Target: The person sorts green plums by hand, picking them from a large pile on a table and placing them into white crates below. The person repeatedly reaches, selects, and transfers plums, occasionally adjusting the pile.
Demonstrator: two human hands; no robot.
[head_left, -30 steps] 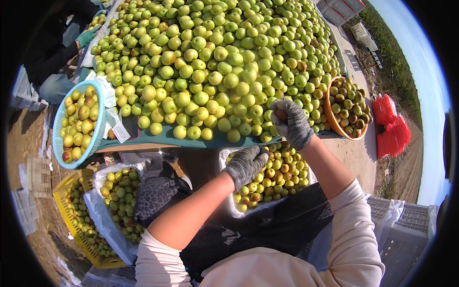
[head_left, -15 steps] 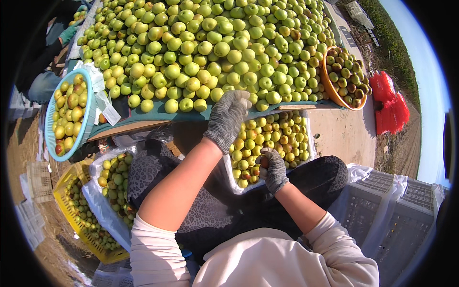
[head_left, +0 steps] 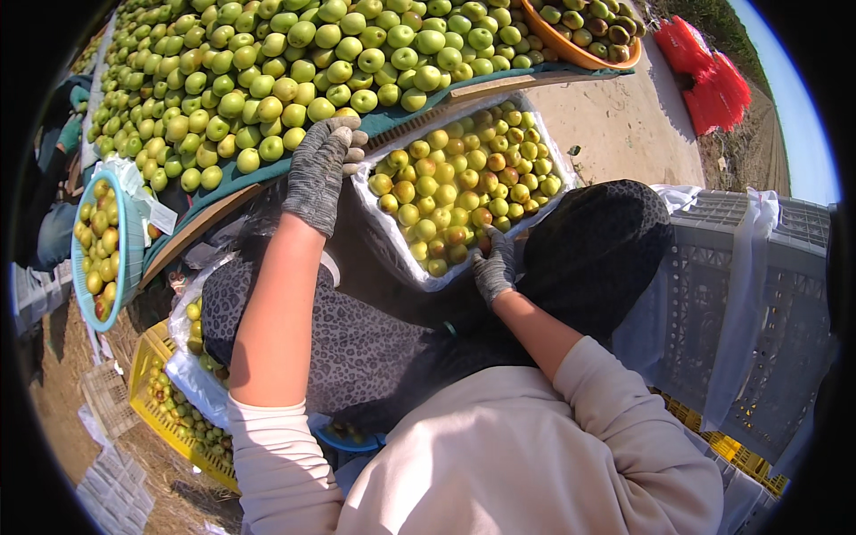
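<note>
My left hand point(head_left: 323, 165), in a grey knit glove, is at the front edge of the sorting table, its fingers curled toward the right. Whether anything is inside them is hidden. Behind it lies a heap of green jujubes point(head_left: 294, 85). Below the table edge, a white-lined crate point(head_left: 392, 242) is filled with yellow-green and reddish jujubes. My right hand point(head_left: 496, 269), in a matching glove, is over that crate's near right side. Its thumb and fingers appear closed around a reddish jujube point(head_left: 486, 241), partly hidden by the glove.
A blue basket point(head_left: 132, 245) of jujubes stands left, an orange bowl point(head_left: 588, 58) at the far right. Beside my left leg is a yellow crate point(head_left: 147, 383); grey crates point(head_left: 704, 303) stand right. Red mesh bags point(head_left: 713, 89) lie beyond. Another person's gloved hand point(head_left: 69, 134) shows far left.
The view has swung, so the table and lined crate appear tilted and shifted left. My left hand is at the table edge. My right hand is lower, nearer the crate's rim.
</note>
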